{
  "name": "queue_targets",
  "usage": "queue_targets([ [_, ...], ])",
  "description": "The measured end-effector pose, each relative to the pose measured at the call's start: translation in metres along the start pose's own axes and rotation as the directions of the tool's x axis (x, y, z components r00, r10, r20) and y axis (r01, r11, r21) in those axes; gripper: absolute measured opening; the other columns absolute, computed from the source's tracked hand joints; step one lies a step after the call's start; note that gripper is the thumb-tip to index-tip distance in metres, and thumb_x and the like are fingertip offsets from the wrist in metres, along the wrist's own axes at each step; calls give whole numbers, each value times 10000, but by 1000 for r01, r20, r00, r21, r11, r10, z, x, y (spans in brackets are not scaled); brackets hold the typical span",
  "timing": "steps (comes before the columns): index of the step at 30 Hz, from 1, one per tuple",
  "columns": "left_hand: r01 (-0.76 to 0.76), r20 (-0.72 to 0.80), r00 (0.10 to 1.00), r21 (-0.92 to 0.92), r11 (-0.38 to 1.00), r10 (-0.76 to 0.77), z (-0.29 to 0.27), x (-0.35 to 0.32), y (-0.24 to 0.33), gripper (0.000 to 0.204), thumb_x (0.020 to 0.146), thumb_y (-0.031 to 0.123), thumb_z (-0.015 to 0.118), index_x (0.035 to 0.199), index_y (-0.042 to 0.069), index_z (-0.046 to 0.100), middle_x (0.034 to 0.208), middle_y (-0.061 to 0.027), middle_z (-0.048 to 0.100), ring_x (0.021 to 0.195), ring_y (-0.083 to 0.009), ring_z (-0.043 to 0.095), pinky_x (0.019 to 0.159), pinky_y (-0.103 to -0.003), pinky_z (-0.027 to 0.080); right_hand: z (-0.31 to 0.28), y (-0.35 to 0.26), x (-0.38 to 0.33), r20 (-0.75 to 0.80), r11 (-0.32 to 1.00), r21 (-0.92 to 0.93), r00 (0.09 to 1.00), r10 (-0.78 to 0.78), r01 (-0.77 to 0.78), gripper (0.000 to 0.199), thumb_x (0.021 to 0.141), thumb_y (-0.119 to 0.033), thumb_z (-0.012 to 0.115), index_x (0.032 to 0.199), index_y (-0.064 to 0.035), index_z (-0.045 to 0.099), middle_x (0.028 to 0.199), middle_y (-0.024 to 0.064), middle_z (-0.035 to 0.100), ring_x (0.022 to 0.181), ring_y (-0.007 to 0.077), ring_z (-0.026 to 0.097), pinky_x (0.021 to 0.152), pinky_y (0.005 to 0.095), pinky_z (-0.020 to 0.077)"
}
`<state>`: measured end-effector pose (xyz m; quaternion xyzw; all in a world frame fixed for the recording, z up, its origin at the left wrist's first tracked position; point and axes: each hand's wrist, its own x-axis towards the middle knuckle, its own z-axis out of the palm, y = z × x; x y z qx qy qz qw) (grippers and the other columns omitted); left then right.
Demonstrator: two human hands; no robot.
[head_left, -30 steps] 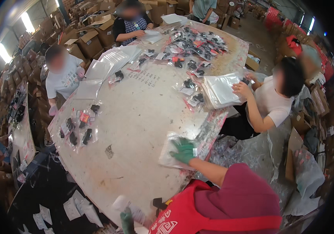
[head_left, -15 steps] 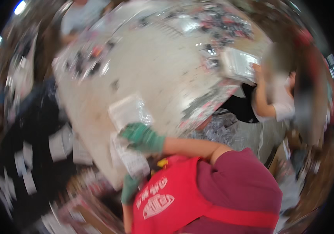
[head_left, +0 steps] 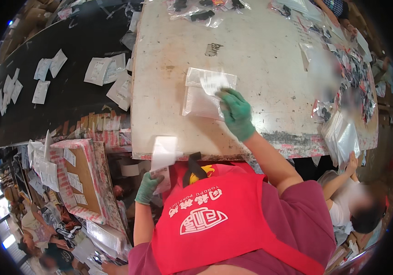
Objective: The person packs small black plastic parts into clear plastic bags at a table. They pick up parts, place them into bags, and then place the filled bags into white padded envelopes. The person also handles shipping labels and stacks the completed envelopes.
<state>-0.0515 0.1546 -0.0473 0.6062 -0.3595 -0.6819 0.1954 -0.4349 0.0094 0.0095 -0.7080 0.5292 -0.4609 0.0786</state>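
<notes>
A white padded mailer (head_left: 201, 101) lies flat on the pale tabletop. Over its upper part, my right hand (head_left: 238, 115), in a green glove, pinches a white label (head_left: 214, 84) that is blurred by motion. Whether the label touches the mailer I cannot tell. At the front edge of the table, my left hand (head_left: 147, 187), gloved in green too, is closed on a strip of white labels (head_left: 164, 153). The strip rises from its fingers and its upper end overlaps the table edge.
On the left, a black conveyor belt (head_left: 77, 96) carries several white mailers. Clear bags of dark items (head_left: 201, 16) lie at the far side of the table. At right, another person's hand (head_left: 352, 160) touches a stack of mailers (head_left: 340, 137). A cardboard-lined box (head_left: 79, 181) stands front left.
My view has turned, and the table sits differently in it. My right hand has moved away from the strip and my left hand, and a label is now in its fingers over the mailer.
</notes>
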Motion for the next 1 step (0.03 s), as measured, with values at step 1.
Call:
queue_targets([
  [1,1,7,1000,137,991,-2,-2,6,-15,381,829,120,694,1190,21,623,987,-58,684,838,-114,605,785,-300,503,22,19,4,99,983,-113,986,-132,143,187,881,-103,616,1066,-94,646,1045,155,665,1062,275,613,889,358,515],
])
